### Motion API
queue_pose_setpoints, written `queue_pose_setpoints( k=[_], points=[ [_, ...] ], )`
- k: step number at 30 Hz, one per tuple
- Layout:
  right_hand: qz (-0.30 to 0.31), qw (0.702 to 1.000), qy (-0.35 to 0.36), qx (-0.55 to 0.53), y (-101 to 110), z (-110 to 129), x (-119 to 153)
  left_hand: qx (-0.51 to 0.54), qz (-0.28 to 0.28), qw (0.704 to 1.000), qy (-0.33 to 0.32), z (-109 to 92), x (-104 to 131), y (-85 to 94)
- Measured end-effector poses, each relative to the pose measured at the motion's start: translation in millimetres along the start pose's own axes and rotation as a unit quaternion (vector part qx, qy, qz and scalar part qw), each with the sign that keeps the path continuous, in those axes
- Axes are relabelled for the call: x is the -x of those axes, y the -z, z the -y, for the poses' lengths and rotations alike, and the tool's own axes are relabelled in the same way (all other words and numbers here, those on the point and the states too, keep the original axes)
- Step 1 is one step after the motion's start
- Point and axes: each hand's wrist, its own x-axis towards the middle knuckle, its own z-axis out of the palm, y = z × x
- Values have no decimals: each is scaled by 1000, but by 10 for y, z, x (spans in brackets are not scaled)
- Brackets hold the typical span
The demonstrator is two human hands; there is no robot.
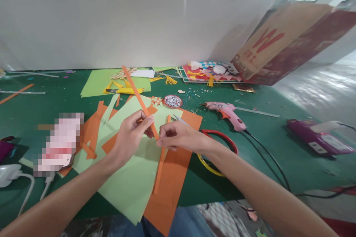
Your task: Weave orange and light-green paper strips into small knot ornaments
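Between my two hands an orange paper strip (136,90) is held slantwise, its far end pointing up and left. My left hand (133,133) pinches the strip partway along between thumb and fingers. At the strip's near end, the fingertips of my right hand (178,135) are closed on it. Under the hands lie light green paper sheets (128,181) and orange paper sheets (169,192). A second orange strip (159,174) rests on them, partly hidden by my right hand. Scissors with red and yellow handles (233,142) lie beside my right wrist, their blades partly covered.
A pink glue gun (226,113) with a cord lies to the right, before a purple power strip (319,137). A yellow cutter (125,90), a round dish of small pieces (172,101) and paper bags (278,40) are farther back. A blurred phone (61,142) lies left.
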Motion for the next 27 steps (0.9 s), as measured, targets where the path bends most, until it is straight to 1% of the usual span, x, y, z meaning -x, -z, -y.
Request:
queue_pose_setpoints(
  k=[3, 5, 9, 11, 15, 20, 27],
  points=[
    [7, 1000, -6, 11, 22, 5, -1, -3, 3, 1000, 2, -20, 1, 0],
    [-2, 1000, -3, 8, 29, 26, -1, -9, 4, 1000, 2, -28, -2, -1],
    [-80, 996, 29, -22, 14, 71, -6, -20, 16, 1000, -2, 3, 3, -15],
    [-104, 993, 35, -35, -4, 73, -11, -23, 22, 999, -4, 30, 15, -30],
    [-123, 991, 27, -42, -45, 41, -23, -40, 8, 999, -12, 47, 47, -63],
    [-141, 989, 10, -52, -88, 29, -39, -66, -11, 997, -39, 25, 74, -93],
    [-164, 983, -6, -77, -156, 16, -60, -70, -2, 997, -39, 40, 77, -110]
  ],
)
